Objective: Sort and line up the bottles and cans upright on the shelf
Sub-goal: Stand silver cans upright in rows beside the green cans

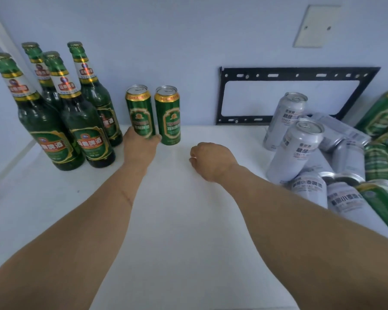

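Note:
Several green glass beer bottles (81,121) stand upright in a cluster at the back left of the white shelf (188,220). To their right stand two green cans side by side. My left hand (139,148) grips the base of the left green can (140,110); the second green can (168,115) stands free just right of it. My right hand (211,159) rests on the shelf as a closed fist with nothing in it. At the right, two white cans (297,151) stand upright beside a heap of white and green cans (356,175) lying on their sides.
A black metal bracket frame (298,71) leans on the pale wall behind the shelf, between the green cans and the heap. A blank wall plate (316,25) sits higher up. A white side panel bounds the shelf at the left.

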